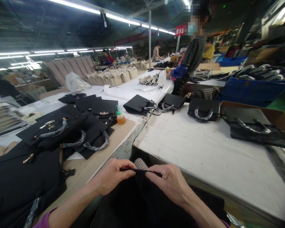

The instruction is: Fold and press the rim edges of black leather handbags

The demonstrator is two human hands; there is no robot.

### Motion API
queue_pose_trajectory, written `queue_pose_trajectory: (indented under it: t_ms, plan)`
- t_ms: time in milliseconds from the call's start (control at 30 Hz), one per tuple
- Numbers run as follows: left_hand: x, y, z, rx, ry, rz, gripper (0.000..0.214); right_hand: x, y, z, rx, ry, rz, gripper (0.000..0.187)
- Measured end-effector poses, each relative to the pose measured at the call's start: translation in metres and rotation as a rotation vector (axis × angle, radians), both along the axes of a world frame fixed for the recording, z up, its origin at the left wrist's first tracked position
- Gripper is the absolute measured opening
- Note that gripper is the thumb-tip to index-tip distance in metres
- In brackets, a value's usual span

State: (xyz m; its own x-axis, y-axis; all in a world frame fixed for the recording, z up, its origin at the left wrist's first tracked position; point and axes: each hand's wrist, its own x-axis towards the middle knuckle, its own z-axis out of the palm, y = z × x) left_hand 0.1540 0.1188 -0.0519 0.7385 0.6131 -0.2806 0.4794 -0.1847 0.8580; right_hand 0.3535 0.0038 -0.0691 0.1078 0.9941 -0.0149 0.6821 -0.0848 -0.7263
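Observation:
My left hand (111,175) and my right hand (169,182) are both closed in a pinch on the top edge of a black fabric piece (142,202) held low in front of me, near the table's front edge. A checked lining patch (141,163) shows just behind the edge, between my hands. The rest of the black piece hangs down toward my lap and is partly hidden by my forearms.
Black handbags with wrapped handles (68,133) are piled at the left. A small orange glue bottle (120,117) stands by them. More black bags (203,109) and a cardboard box (279,118) lie on the white-covered table (204,152). A masked person (191,60) works at the far end.

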Motion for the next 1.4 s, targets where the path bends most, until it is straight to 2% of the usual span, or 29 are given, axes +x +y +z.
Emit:
queue_pose_trajectory:
  t_ms: [233, 367, 533, 767, 1000, 1167, 1400]
  plan:
    - [0.002, 0.0, -0.004, -0.194, -0.031, 0.061, 0.013, 0.007, 0.003, 0.001, -0.043, 0.084, 0.073, 0.027]
    - [0.005, -0.001, -0.006, -0.208, -0.104, 0.128, 0.018, 0.006, 0.003, 0.0, -0.05, 0.037, 0.053, 0.028]
    - [0.001, -0.001, -0.012, -0.231, -0.017, 0.182, 0.019, 0.003, -0.001, 0.002, -0.009, -0.026, 0.046, 0.03]
    - [-0.006, 0.004, -0.016, -0.207, 0.042, 0.141, 0.021, 0.002, -0.006, 0.001, 0.031, -0.082, 0.069, 0.031]
    - [-0.01, 0.009, -0.029, -0.085, 0.096, 0.111, 0.026, 0.001, -0.007, 0.001, 0.045, -0.094, 0.08, 0.032]
    - [-0.01, 0.009, -0.037, -0.076, 0.099, 0.114, 0.029, 0.0, -0.007, 0.002, 0.029, -0.1, 0.083, 0.032]
    - [-0.006, 0.006, -0.036, -0.107, 0.111, 0.102, 0.031, 0.0, -0.006, 0.0, 0.002, -0.095, 0.084, 0.032]
